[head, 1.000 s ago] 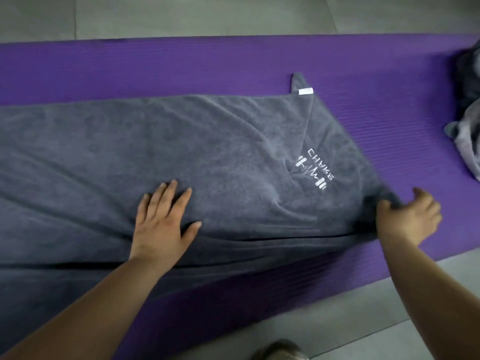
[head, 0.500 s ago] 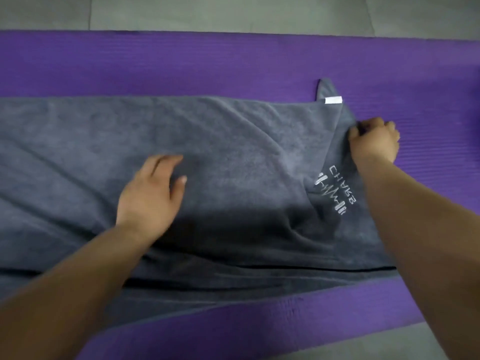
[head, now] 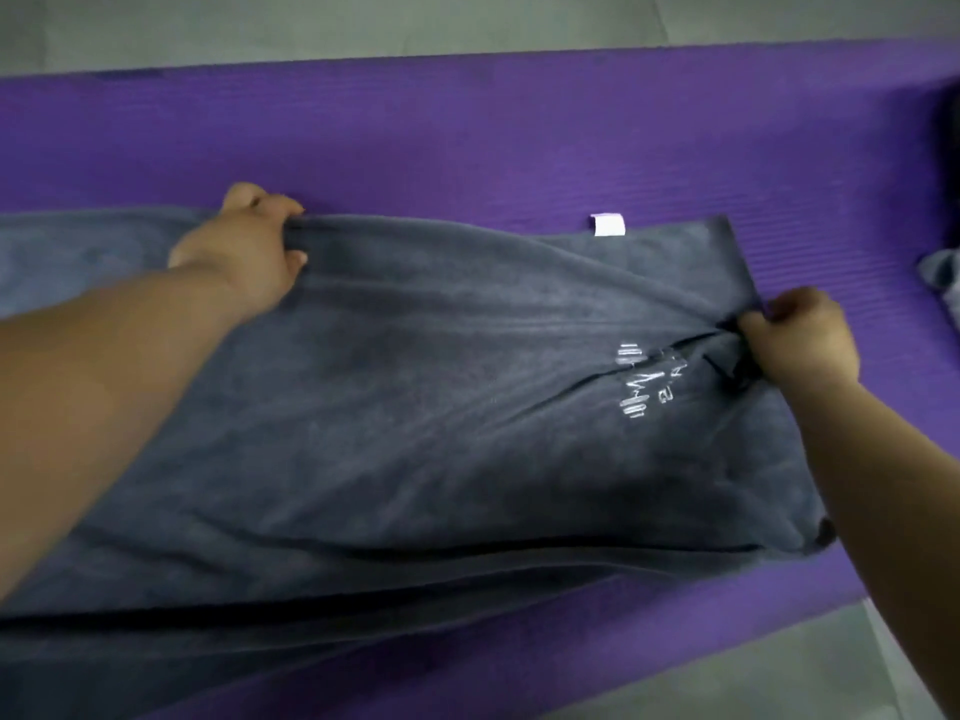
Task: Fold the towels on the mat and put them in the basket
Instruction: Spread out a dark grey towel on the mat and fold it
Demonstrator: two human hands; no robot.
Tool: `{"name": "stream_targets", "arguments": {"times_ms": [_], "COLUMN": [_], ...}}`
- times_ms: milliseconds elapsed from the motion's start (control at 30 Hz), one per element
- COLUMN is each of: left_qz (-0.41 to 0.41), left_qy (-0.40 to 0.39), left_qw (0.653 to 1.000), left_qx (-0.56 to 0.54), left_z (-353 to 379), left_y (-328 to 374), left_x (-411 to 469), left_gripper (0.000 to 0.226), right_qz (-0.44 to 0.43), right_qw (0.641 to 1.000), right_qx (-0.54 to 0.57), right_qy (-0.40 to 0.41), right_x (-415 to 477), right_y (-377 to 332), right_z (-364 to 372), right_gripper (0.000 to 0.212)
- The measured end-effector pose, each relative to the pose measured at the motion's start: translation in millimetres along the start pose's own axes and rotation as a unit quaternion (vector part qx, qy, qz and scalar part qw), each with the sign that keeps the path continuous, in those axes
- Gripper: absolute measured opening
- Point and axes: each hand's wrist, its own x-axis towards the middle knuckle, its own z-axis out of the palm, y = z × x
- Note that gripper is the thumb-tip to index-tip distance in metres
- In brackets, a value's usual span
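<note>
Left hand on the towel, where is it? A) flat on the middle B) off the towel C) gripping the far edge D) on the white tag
C: the left hand has its fingers curled round the far edge of the towel, well left of the tag.

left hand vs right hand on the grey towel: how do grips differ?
Left hand grips the grey towel at its far long edge; right hand pinches its short end beside the white logo. Cloth bunches at the right hand, lies smoother at the left hand. Both hold the same towel on the purple mat.
</note>
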Motion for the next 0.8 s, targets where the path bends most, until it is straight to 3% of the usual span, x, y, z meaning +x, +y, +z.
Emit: {"name": "stream_targets", "arguments": {"times_ms": [100,200,267,333,400,467,500,567,600,700,800], "left_qz": [-0.008,-0.006,-0.002,0.003,-0.012,-0.037,-0.033,0.016,0.046,0.173,0.317], "left_qy": [0.022,0.070,0.111,0.147,0.152,0.104,0.073,0.026,-0.001,-0.003,-0.013], "left_qw": [1.000,0.997,0.993,0.987,0.985,0.989,0.993,0.999,0.999,0.984,0.947], "left_qx": [-0.001,-0.039,-0.051,-0.057,-0.080,-0.101,-0.089,-0.035,-0.012,0.043,0.052], "left_z": [-4.9,-15.2,-26.5,-38.0,-47.6,-47.4,-43.8,-29.0,-18.1,15.6,45.9], "left_y": [4.3,5.4,4.8,3.2,3.8,5.7,6.7,6.6,4.8,3.3,5.2], "left_x": [-5.9,-6.6,-1.9,9.4,20.2,21.3,16.8,0.8,-12.2,-65.3,-126.6], "left_gripper": [0.034,0.025,0.024,0.027,0.038,0.064,0.073,0.076,0.074,0.062,0.060], "right_qz": [-0.005,-0.016,-0.060,-0.085,-0.084,-0.075,-0.072,-0.070,-0.081,-0.084,-0.066], "right_qw": [0.997,0.999,0.998,0.993,0.985,0.977,0.974,0.978,0.982,0.993,0.997], "right_qx": [0.081,0.031,0.014,0.065,0.127,0.180,0.202,0.197,0.169,0.080,0.030], "right_qy": [0.008,-0.020,0.009,0.058,0.081,0.085,0.069,0.013,-0.007,-0.027,0.025], "right_x": [22.1,42.4,53.0,64.8,78.5,91.7,95.0,91.9,86.2,54.7,10.9], "right_y": [-26.2,-44.8,-55.7,-69.1,-85.0,-96.9,-99.5,-95.0,-88.2,-47.5,2.8], "right_z": [7.3,9.6,0.7,-12.6,-24.5,-27.4,-26.4,-19.4,-13.4,5.3,12.9], "right_gripper": [0.050,0.043,0.038,0.035,0.024,0.010,0.018,0.050,0.055,0.054,0.055]}}
